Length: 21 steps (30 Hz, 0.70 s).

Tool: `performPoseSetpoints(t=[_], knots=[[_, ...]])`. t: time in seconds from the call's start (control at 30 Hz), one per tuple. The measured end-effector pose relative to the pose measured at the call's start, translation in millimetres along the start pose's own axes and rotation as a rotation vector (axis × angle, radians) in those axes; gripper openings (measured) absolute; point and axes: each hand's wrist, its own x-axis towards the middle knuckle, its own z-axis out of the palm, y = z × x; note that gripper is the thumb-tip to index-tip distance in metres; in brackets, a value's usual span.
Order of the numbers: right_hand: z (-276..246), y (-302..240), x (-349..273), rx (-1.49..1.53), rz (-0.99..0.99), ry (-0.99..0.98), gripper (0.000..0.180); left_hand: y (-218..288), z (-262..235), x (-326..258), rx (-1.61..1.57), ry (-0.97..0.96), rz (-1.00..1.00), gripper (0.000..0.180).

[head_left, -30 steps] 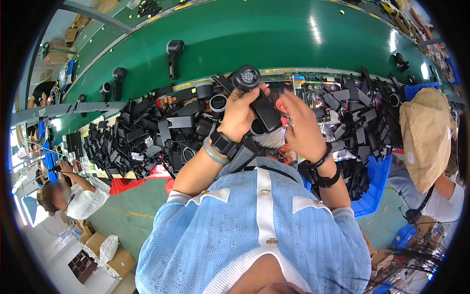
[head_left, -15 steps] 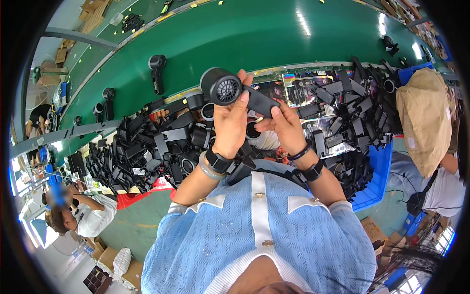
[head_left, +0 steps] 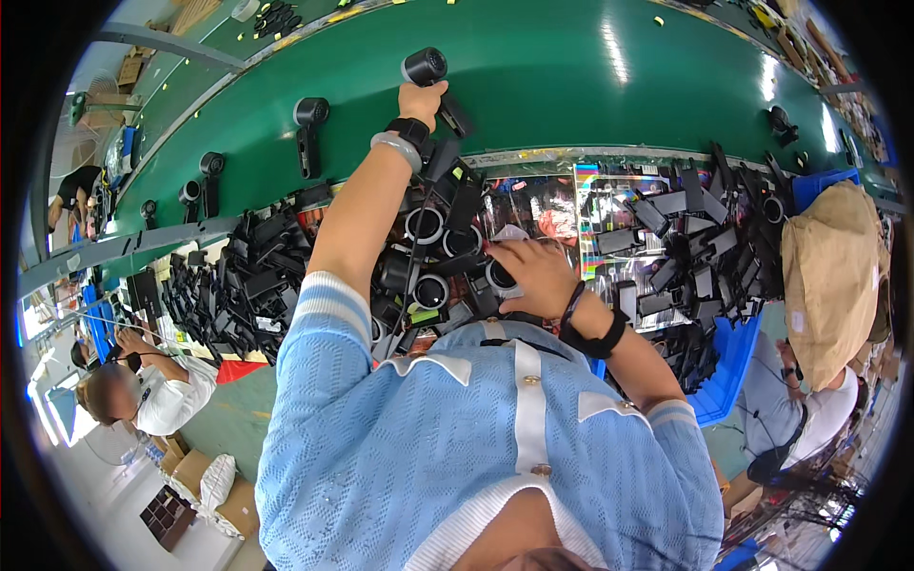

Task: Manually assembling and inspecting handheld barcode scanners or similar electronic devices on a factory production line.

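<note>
Right of the left hand [head_left: 422,103], the green belt [head_left: 543,81] offers a broad open stretch; on the hand's other side, a black handheld device [head_left: 307,138] stands in the way. Ahead of the right hand [head_left: 543,278], flat glossy sheets [head_left: 528,203] leave a low gap between the left heap of black parts [head_left: 262,284] and the right heap [head_left: 700,238].

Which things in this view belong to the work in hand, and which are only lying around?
Seem to belong:
black round-headed device, held in the left hand
black ringed part, at the right hand
loose black parts
green surface

Seem just lying about:
cardboard boxes
white sack
dark compartmented tray
</note>
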Motion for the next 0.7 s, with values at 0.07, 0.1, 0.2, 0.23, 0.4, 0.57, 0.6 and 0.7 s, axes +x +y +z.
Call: performPoseSetpoints(t=[0.07,0.1,0.2,0.23,0.4,0.57,0.6,0.7], knots=[[20,6,-2,-0.102,-0.026,0.008,0.074,-6,0,10,0.061,0.002,-0.029,0.032],[19,11,1,-0.027,-0.051,0.034,0.072,-7,0,9,0.286,0.139,0.067,0.039],[5,16,-5,0.227,0.13,-0.031,0.065,4,3,-28,0.281,0.106,0.263,0.053],[-8,12,-4,0.342,0.172,-0.061,0.062,-4,-4,-43,0.232,0.156,0.329,0.059],[-58,14,-21,0.768,0.12,-0.033,0.066,38,-33,-188,-0.117,-0.707,0.108,0.04],[-82,10,-25,0.978,0.042,0.029,0.066,18,-30,-239,-0.212,-0.93,-0.01,0.063],[-84,11,-27,0.911,-0.024,0.057,0.065,16,-30,-242,-0.225,-0.97,-0.086,0.066],[-86,8,-34,1.012,0.065,0.07,0.067,4,-30,-248,-0.195,-0.971,-0.04,0.049]])
